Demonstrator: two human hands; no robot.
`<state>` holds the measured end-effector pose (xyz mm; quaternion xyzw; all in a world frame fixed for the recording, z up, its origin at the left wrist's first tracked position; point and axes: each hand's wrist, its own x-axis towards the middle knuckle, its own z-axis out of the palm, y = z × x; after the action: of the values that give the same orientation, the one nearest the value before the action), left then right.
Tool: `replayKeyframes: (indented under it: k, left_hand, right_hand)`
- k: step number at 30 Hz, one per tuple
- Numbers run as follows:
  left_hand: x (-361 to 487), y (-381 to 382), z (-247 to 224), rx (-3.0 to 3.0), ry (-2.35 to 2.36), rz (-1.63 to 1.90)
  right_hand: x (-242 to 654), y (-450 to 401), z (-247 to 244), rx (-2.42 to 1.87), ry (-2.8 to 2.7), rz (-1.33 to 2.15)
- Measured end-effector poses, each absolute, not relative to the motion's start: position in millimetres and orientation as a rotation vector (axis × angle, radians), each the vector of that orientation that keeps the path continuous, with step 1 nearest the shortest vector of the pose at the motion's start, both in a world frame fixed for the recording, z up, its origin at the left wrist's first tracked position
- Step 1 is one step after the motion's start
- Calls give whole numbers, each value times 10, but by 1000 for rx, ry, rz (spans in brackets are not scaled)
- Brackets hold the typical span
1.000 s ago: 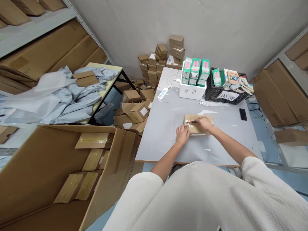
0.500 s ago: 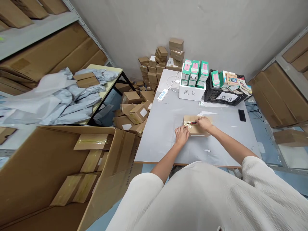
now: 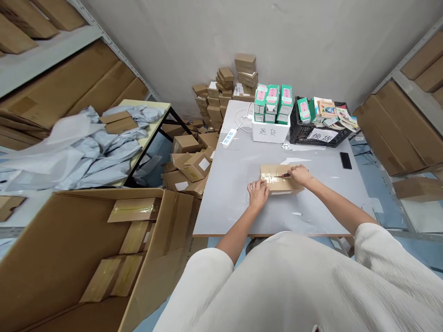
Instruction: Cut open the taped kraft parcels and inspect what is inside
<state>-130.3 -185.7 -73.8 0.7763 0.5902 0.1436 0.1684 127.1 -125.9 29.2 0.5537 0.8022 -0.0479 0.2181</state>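
A small brown cardboard box [image 3: 282, 185] with shiny clear tape on its top lies on the grey table [image 3: 224, 203]. My left hand [image 3: 258, 192] rests against the box's left end, fingers spread. Closed around a red and black cutter [image 3: 285, 175], my right hand [image 3: 300, 175] is over the right part of the box. The cutter points left, its thin blade at the taped top. Whether the blade is in the tape is too small to tell.
Behind the box stand a white bin [image 3: 270, 133] of green boxes and a black crate [image 3: 320, 136] of booklets. A power strip [image 3: 229, 138] lies back left, a phone [image 3: 345, 160] right. A large open carton [image 3: 173, 221] holding small boxes is at the left.
My right hand and the cutter have moved to the right along the box, showing more of the taped top. My left hand stays at the left end. The whole view has shifted slightly.
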Motion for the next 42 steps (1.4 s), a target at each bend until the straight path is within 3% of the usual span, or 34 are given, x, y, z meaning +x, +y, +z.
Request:
replayKeyframes:
  k: [9, 29, 42]
  left_hand:
    - [-1306, -1866, -778, 2219, 1721, 407]
    - [-1191, -1857, -758, 2206, 1866, 411]
    - [-181, -1425, -457, 2446, 1198, -62]
  right_hand:
    - [1981, -1437, 309, 1630, 2170, -133]
    - [2609, -1508, 247, 1625, 2218, -173]
    - [2721, -1556, 41, 1757, 2262, -372]
